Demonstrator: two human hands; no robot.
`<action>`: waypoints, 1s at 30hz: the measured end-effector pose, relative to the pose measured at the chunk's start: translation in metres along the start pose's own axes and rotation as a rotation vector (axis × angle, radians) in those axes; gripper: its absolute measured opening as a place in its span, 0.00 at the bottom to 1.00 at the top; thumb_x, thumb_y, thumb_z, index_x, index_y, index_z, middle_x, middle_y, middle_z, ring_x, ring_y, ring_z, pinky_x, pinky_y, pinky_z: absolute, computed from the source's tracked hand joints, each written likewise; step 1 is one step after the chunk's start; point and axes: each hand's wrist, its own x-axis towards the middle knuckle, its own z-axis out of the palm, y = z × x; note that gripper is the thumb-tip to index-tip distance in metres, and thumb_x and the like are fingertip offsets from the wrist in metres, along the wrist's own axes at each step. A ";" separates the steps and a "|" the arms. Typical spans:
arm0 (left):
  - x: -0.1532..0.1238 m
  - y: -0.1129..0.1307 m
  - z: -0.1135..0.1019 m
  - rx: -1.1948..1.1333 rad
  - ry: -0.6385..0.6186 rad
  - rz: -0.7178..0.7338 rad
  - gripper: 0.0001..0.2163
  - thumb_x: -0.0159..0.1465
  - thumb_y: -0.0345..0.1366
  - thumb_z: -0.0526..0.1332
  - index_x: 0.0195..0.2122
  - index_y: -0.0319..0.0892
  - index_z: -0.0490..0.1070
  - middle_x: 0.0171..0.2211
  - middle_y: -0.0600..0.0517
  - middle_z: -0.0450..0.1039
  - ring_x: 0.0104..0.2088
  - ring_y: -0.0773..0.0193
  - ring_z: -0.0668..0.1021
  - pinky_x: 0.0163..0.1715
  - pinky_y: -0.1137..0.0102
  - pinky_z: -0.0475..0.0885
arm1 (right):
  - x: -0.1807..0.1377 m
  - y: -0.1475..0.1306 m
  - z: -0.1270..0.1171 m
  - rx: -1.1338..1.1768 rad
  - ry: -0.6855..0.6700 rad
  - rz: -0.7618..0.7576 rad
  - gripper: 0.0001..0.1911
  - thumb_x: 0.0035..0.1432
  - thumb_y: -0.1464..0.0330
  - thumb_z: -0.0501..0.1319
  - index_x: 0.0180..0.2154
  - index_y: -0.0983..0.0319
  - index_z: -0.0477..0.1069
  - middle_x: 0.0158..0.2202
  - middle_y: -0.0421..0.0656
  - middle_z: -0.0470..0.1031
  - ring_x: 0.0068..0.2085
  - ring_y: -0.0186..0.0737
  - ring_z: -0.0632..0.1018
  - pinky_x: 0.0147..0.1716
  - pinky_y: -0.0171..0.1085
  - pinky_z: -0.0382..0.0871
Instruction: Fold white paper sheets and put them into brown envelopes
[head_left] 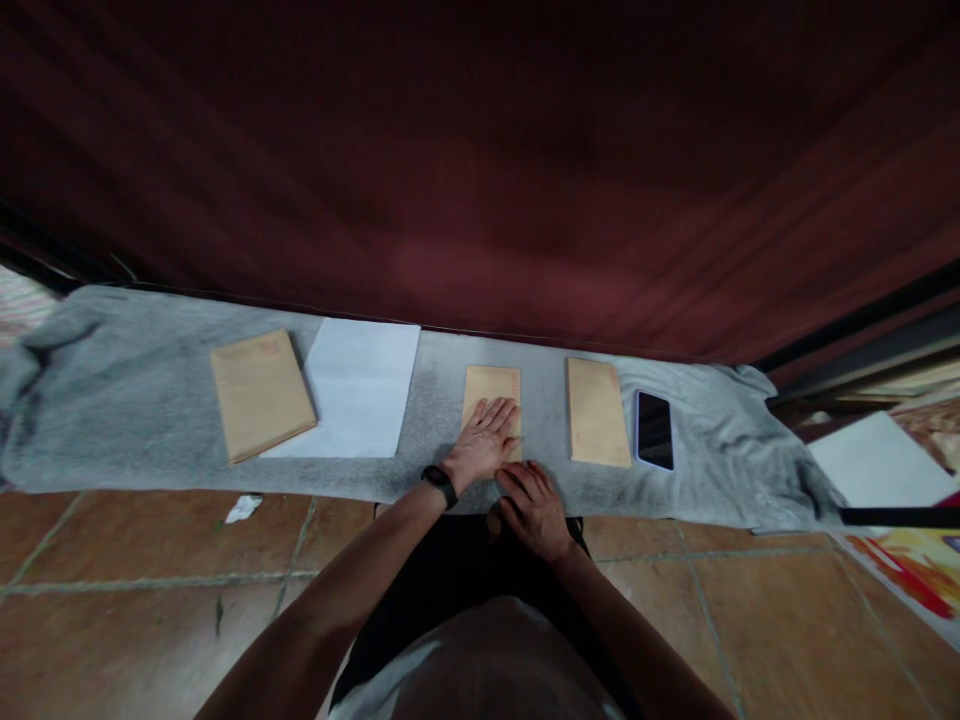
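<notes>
A small brown envelope (492,392) is pressed flat onto a grey cloth (135,400) that is spread over the tiled floor (112,560). The left hand (484,437) is laid open on this envelope, palm down and fingers spread, so that its lower half is covered; nothing is gripped. A black band (440,484) is worn on that wrist. The right hand (534,507) is placed just below the envelope's lower right corner, at the near edge of the cloth, with fingers curled loosely; whether the envelope is touched by it cannot be told. To the right of the envelope, a second brown envelope (597,411) is seen, and beyond that a dark phone (654,430), face up. To the left of the envelope, a white sheet (360,400) is lain upon by a larger brown envelope (260,394), overlapping its left edge.
</notes>
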 end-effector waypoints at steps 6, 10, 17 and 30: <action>0.022 -0.005 0.006 -0.009 0.004 -0.042 0.31 0.72 0.48 0.48 0.72 0.36 0.48 0.71 0.40 0.52 0.72 0.51 0.53 0.70 0.47 0.41 | 0.001 -0.002 0.000 0.013 0.012 0.017 0.26 0.66 0.67 0.56 0.65 0.57 0.63 0.59 0.49 0.72 0.61 0.48 0.70 0.64 0.56 0.61; 0.032 -0.009 0.006 -0.013 0.007 -0.041 0.32 0.72 0.50 0.47 0.71 0.34 0.49 0.71 0.39 0.52 0.72 0.50 0.52 0.70 0.46 0.39 | 0.002 -0.002 -0.001 0.021 0.013 0.027 0.26 0.66 0.68 0.55 0.64 0.57 0.63 0.59 0.48 0.72 0.61 0.48 0.70 0.64 0.56 0.61; 0.042 -0.014 0.008 -0.007 0.010 -0.071 0.32 0.71 0.52 0.49 0.70 0.36 0.53 0.72 0.39 0.51 0.72 0.49 0.52 0.70 0.46 0.41 | 0.004 -0.004 -0.002 0.026 0.014 0.037 0.25 0.66 0.68 0.55 0.63 0.58 0.65 0.58 0.48 0.73 0.60 0.48 0.71 0.64 0.56 0.60; 0.035 -0.010 0.010 0.015 0.032 -0.049 0.27 0.72 0.44 0.48 0.70 0.39 0.55 0.70 0.41 0.56 0.71 0.48 0.57 0.68 0.45 0.46 | 0.002 0.002 0.003 0.074 0.071 0.037 0.24 0.65 0.71 0.55 0.62 0.58 0.68 0.58 0.48 0.74 0.60 0.45 0.73 0.63 0.53 0.64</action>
